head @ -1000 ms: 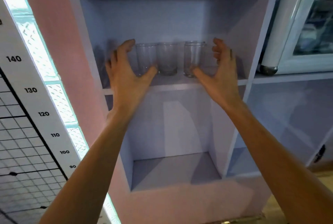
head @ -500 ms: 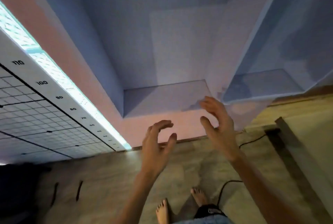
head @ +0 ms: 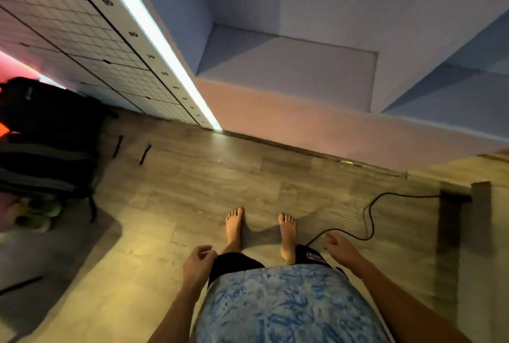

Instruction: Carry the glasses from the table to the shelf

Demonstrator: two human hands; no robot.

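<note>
Both hands hang empty at the hips: left hand [head: 199, 262] loosely curled, right hand [head: 340, 249] with fingers spread. No glasses show from this angle. Ahead of the hands stands the shelf [head: 289, 67], its lowest compartment bare; bare feet [head: 234, 225] rest on the wooden floor [head: 192, 177].

Pale blue shelf [head: 289, 72] on a pink base; blue-mottled shirt [head: 283, 307], black shorts [head: 234, 262], grey-brown wood-grain floor [head: 220, 177], black bag [head: 46, 133].
</note>
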